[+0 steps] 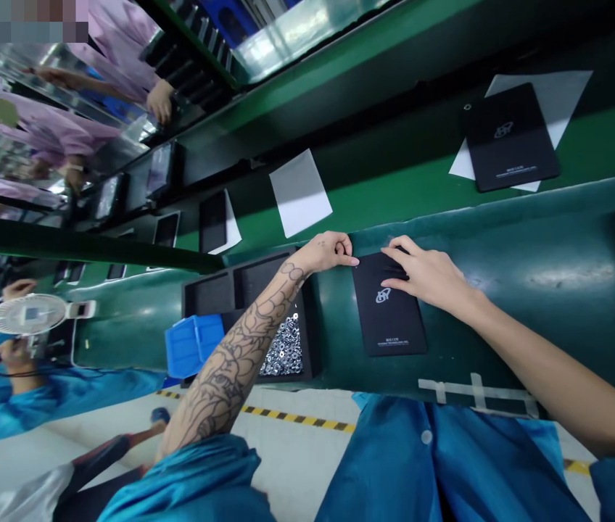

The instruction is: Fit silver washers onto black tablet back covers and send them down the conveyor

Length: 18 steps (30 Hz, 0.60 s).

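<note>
A black tablet back cover [391, 319] with a pale logo lies flat on the green bench in front of me. My left hand [332, 250] is closed at its upper left corner, thumb and index finger pressed together. Whatever small thing that pinch holds, if any, cannot be made out. Over the upper right part of the cover, my right hand [427, 274] has its thumb and fingers apart, with the fingertips at the cover's surface. Left of the cover stands a black divided tray [310, 326] holding many small shiny metal rings [286, 349], partly hidden behind my left forearm.
A blue plastic bin [193, 344] sits by the tray. Beyond the bench edge, a green belt [384, 174] carries white sheets [301, 192] and another black cover [511, 138] with a ring near its corner. Co-workers [117, 43] work at the left, near a white fan [27, 314].
</note>
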Tool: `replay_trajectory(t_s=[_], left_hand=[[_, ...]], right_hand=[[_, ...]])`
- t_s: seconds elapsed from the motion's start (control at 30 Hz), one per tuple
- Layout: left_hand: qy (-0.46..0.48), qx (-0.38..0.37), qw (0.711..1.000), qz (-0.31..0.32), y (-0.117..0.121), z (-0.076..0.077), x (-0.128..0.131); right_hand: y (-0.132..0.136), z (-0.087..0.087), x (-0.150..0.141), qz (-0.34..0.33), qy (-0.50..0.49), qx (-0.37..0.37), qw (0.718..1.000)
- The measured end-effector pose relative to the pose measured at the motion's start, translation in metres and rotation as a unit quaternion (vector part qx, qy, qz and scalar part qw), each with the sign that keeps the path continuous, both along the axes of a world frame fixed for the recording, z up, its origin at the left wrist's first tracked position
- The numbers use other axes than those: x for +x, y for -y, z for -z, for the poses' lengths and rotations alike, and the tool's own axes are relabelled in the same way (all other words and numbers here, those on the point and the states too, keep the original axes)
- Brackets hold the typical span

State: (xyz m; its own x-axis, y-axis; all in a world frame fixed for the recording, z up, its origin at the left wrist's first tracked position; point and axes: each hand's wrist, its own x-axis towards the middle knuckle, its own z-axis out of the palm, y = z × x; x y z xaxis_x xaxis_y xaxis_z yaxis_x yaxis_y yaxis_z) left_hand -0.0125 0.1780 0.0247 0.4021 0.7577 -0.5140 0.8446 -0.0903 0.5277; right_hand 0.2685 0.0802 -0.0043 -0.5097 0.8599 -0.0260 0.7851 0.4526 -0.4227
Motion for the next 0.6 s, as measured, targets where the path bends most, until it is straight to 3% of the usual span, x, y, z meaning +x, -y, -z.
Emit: replay_trajectory(t_s=[0.23, 0.43, 0.5, 0.6], left_hand=[[-0.052, 0.077, 0.972, 0.217, -0.033, -0.012, 0.029], [-0.121, 0.184, 0.885, 0.409, -0.031, -0.023, 0.057], [-0.131, 0.199, 0.876, 0.42, -0.031, -0.024, 0.056], [-0.126, 0.211, 0.896, 0.368, -0.028, -0.023, 0.045]], right_hand=[[0.0, 0.0, -0.001, 0.002, 0.007, 0.002, 1.0], [0.001, 0.0, 0.0, -0.001, -0.005, 0.014, 1.0], [0.001, 0.0, 0.0, 0.005, -0.019, 0.021, 1.0], [-0.003, -0.007, -0.001, 0.025, -0.11, 0.049, 0.992]])
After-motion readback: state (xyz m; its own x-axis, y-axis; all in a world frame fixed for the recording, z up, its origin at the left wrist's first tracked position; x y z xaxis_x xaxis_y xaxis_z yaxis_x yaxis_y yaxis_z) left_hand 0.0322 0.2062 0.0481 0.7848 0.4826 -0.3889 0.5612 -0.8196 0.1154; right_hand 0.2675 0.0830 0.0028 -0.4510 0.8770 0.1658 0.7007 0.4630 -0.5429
